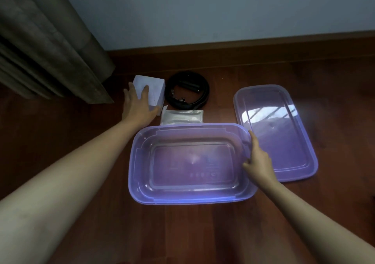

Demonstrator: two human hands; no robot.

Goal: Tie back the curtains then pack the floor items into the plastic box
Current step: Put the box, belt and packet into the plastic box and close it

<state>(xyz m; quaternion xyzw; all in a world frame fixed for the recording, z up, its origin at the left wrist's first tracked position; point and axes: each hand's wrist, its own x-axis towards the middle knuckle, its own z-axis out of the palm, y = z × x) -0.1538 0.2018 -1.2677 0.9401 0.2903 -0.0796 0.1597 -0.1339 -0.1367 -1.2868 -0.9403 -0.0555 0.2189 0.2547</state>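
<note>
A translucent purple plastic box [142,162] stands open and empty on the wooden floor in front of me. Its lid [284,141] lies flat to the right of it. Behind the box lie a white carton [156,87], a coiled black belt [203,89] and a silvery flat packet [182,116]. My left hand [138,105] reaches over the white carton with fingers spread, touching its near side. My right hand [257,158] rests on the box's right rim, thumb inside the wall and index finger along the edge.
A brown curtain [50,50] hangs at the left, its hem reaching the floor near the carton. A pale wall and wooden skirting [243,50] run across the back. Bare floorboards lie in front of the box.
</note>
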